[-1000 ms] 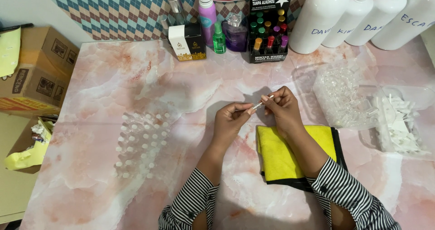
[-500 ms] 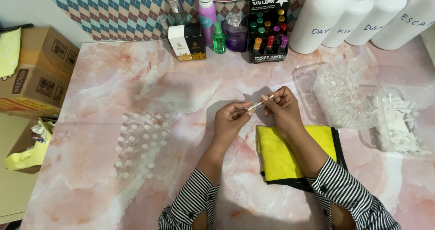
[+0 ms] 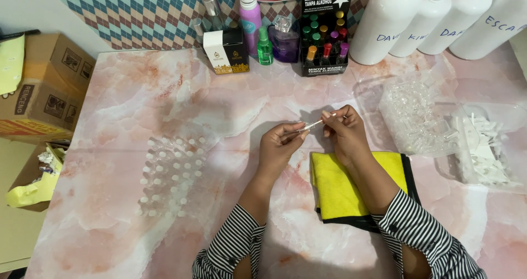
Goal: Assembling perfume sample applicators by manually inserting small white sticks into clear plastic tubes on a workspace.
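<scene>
Black display box [image 3: 325,37], white bottles [image 3: 417,18], cardboard box [image 3: 46,87]

Both forearms, in black-and-white striped sleeves, reach up from the near edge of the tabletop and meet near its middle. The left hand [image 3: 277,146] is curled, thumb and forefinger pinched together and pointing right. The right hand [image 3: 345,133] faces it, fingertips [image 3: 328,116] pinched close, wrist bent above the forearm.

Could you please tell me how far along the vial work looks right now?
Done, apparently: rows of small capped vials standing at the left. In hand: the left hand and right hand hold one thin clear vial between them. Left: a bag of clear vials and white parts.
</scene>
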